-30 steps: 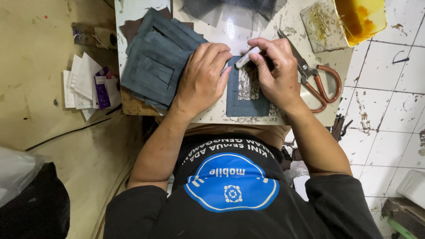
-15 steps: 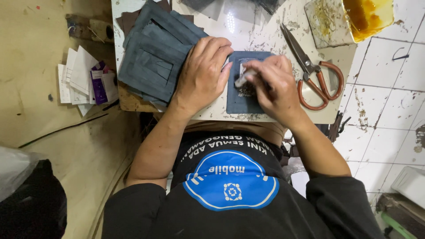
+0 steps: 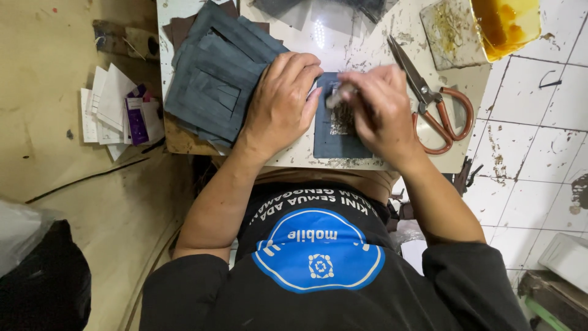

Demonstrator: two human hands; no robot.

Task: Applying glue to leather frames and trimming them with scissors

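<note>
- Pressing flat on the tabletop [image 3: 367,37], the left hand [image 3: 282,98] lies palm down with fingers spread and together at the tips, covering the left edge of a dark blue-grey leather piece [image 3: 334,144].
- That leather piece lies near the front edge of the tabletop, between the two hands, with a pale shiny patch in its middle.
- The right hand [image 3: 383,107] hovers over the piece with fingers pinched around a small pale tool [image 3: 339,94]; the hand is blurred, so what kind of tool it is cannot be told.
- A stack of similar dark leather cutouts [image 3: 214,79] sits just beside the left hand, partly under its wrist side, overhanging the left edge of the tabletop.
- Scissors with reddish-brown handles [image 3: 432,101] lie just to the right of the right hand, blades pointing away from the person.
- A smeared glass slab [image 3: 444,30] and a container of yellow-orange liquid [image 3: 505,24] stand at the far right corner.
- On the floor to the left rest some white papers and a purple packet [image 3: 119,110].
- White floor tiles [image 3: 533,141] show on the right.
</note>
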